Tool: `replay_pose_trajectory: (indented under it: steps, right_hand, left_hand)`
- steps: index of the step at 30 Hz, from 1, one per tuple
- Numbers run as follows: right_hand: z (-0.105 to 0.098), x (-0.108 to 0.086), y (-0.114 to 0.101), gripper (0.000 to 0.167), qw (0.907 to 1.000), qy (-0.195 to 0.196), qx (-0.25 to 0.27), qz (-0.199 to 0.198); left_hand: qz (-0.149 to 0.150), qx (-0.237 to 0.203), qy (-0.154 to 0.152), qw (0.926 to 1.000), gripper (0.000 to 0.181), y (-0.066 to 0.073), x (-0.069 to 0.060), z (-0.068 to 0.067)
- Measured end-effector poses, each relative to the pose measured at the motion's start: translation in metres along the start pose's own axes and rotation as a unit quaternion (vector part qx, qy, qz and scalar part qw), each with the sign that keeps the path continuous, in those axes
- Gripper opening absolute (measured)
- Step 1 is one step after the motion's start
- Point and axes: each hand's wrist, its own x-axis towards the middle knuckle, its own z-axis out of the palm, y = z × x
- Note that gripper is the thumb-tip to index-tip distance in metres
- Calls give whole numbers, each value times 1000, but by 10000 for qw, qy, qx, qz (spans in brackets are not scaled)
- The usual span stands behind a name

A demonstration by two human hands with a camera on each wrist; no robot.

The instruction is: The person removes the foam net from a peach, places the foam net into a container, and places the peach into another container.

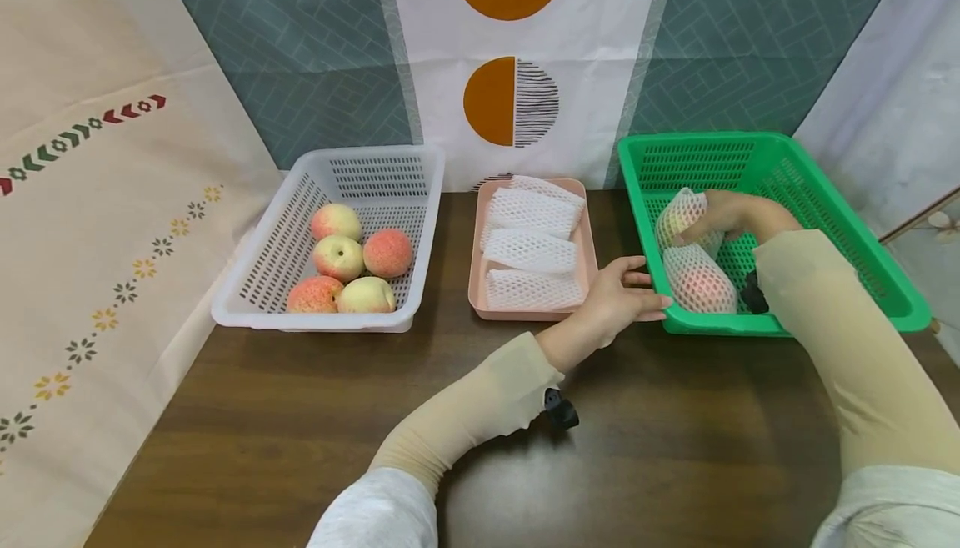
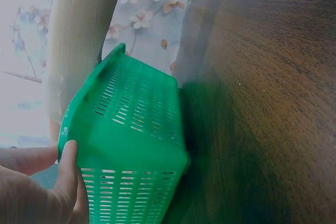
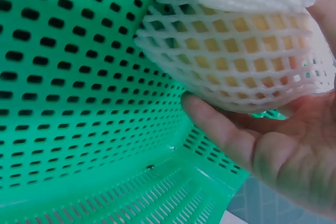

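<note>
Along the far edge of the desk (image 1: pixel 637 439): green basket (image 1: pixel 705 139) at the right, white basket (image 1: pixel 345 321) toward the left, pink tray (image 1: pixel 517 314) between. Right sleeve (image 1: pixel 825 314) crosses the green basket's near rim. Left hand (image 1: pixel 611 302) pinches that basket's rim by the near-left corner, digits on either side of it. Right hand (image 1: pixel 735 214) is inside, fingers wrapped round a netted peach (image 1: pixel 678 214) by the left wall; second netted peach (image 1: pixel 701 281) sits just nearer, in the near-left corner. Five bare peaches (image 1: pixel 339 258) bunch toward the white basket's near side. At least four foam nets (image 1: pixel 528 250) overlap in the tray. Progress, my read: two netted, the gripped one not released yet; five to do. Four nets would run one short unless more are hidden underneath. Clearance: broad bare wood from the containers toward the person, slim strip between white basket and tray, another between tray and green basket, left hand across its near end. Green basket's floor shows room right of the fruit; arm over the near rim could snag there.
</note>
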Motion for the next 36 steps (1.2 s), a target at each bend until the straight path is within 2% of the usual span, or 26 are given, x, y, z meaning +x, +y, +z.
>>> replay_pose_trajectory:
  steps: [2,6,14,20,23,26,29,36]
  right_hand:
    - [1,-3,4,98,10000,-36,-34,7]
    - [5,-4,7,104,9997,164,-161,96]
    - [6,3,-3,108,9987,482,-156,-90]
    - [2,-1,-4,110,9989,409,-126,-168]
    - [-1,-5,-1,101,9987,417,-110,-258]
    - [-5,-9,1,87,9972,613,-231,-364]
    - [-6,-11,-1,80,9943,845,-441,-470]
    - [-6,-12,-13,82,9908,1117,-530,-545]
  left_hand:
    - [-8,-41,-37,10000,61,-2,0,2]
    - [-8,-46,-66,10000,63,-6,0,2]
    - [133,20,66,9999,63,-3,0,-2]
    - [119,6,107,9999,63,-1,1,2]
    - [144,8,131,9998,62,-1,3,4]
    - [178,44,78,9998,62,-1,4,6]
    - [194,144,28,9997,63,1,4,6]
    - [171,279,58,9994,65,1,3,0]
